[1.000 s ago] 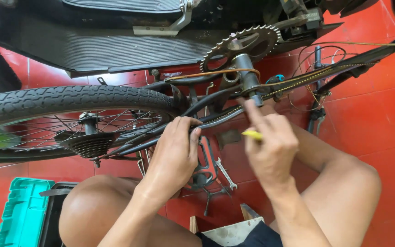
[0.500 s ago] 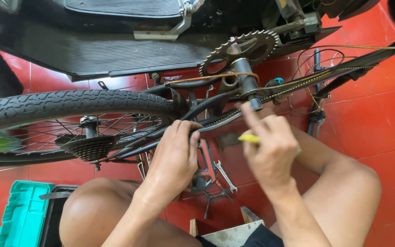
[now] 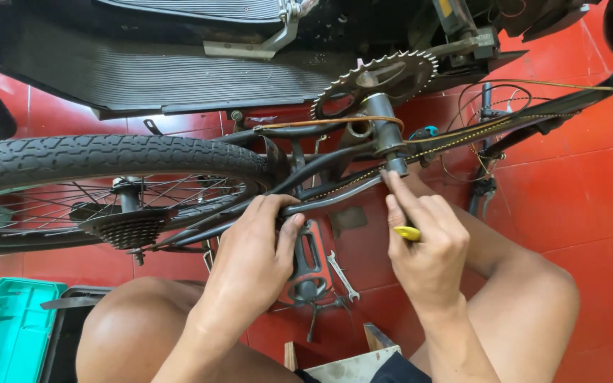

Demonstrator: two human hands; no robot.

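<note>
A bicycle frame point(image 3: 335, 167) lies upside down over a red tiled floor point(image 3: 576, 191), and its dark tubes cross the middle of the view. The rear wheel point(image 3: 108, 159) with its black tyre fills the left side, and the small cogs point(image 3: 128, 228) sit at its hub. Above the centre, the big toothed chainring point(image 3: 381, 78) stands near the crank. A green plastic box point(image 3: 10, 332) is at the bottom left corner, beside the person's knee.

The left hand point(image 3: 253, 259) is closed around a lower tube of the frame, fingers wrapped over it. The right hand point(image 3: 427, 241) holds a small tool with a yellow handle point(image 3: 407, 232) in a closed grip, and its forefinger reaches up to touch the frame near the crank. A pedal point(image 3: 306, 262) and a little wrench point(image 3: 342, 275) lie on the floor between the hands.
</note>
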